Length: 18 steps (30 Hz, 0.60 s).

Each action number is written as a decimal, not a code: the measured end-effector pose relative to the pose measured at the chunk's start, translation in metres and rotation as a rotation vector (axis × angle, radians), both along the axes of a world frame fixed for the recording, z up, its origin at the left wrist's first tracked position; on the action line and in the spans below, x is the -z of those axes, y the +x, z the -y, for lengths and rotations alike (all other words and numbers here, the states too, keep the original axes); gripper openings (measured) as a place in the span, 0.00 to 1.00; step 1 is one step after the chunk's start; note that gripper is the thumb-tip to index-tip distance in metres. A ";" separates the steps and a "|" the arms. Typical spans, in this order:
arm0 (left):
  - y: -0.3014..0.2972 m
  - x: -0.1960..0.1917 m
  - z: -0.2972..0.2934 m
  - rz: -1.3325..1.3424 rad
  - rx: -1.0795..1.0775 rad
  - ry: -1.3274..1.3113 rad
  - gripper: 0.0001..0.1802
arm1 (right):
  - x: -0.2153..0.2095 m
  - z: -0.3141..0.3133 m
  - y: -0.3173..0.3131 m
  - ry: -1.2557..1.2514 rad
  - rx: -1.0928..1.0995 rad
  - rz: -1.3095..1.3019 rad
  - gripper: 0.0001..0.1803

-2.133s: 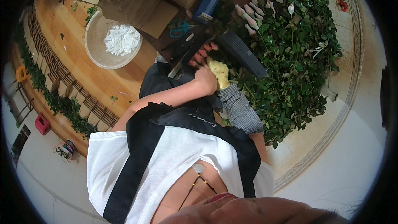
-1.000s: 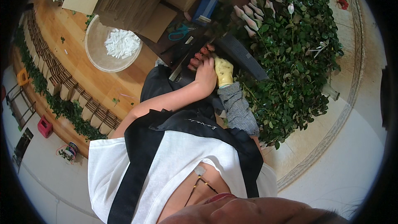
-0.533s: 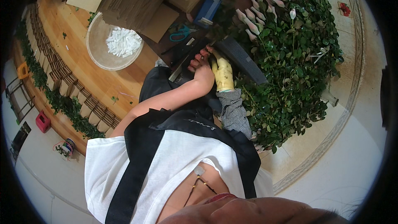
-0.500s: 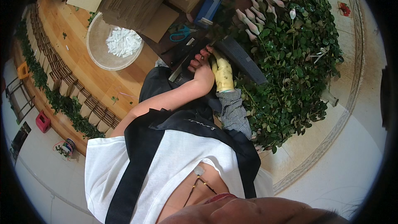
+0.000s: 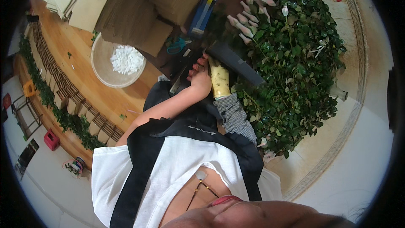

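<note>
Far left I see a wooden bench top [image 5: 63, 55] with a strip of green foliage [image 5: 46, 97] along its outer edge, and a red stool [image 5: 51, 139] on the pale floor below it. On the bench a round clear bowl [image 5: 101, 69] holds a heap of small white pieces [image 5: 126, 59]. Above it lie flattened cardboard sheets [image 5: 126, 12]. Moving toward the middle, teal-handled scissors [image 5: 177, 45] rest on a dark work surface, with a blue and yellow tool [image 5: 201, 12] just beyond. The left hand [image 5: 199, 80], bare, comes up from the lower middle; its fingers are curled closed around a dark bundle of stems [image 5: 209, 50] at the edge of the dark surface, though I cannot tell exactly how much they enclose. Touching it on the right is the right hand [image 5: 220, 80], in a yellow glove with a checked sleeve below; its fingers fold onto the same bundle, and their tips are hidden, so I cannot tell how tightly they close. A dark flat blade-like bar [image 5: 236, 61] runs from the hands toward the right. Further right spreads a large mass of leafy rose stems [image 5: 295, 67], with pale wrapped buds [image 5: 249, 21] lined up along its top edge.
</note>
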<state>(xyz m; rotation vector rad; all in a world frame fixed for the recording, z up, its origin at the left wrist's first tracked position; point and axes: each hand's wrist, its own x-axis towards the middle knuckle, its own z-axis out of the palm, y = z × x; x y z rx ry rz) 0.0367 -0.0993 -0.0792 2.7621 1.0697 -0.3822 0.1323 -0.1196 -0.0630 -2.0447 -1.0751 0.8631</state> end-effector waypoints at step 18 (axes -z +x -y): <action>-0.016 0.000 -0.048 0.010 0.284 -0.311 0.25 | -0.325 -0.094 0.043 0.680 -0.101 0.497 0.29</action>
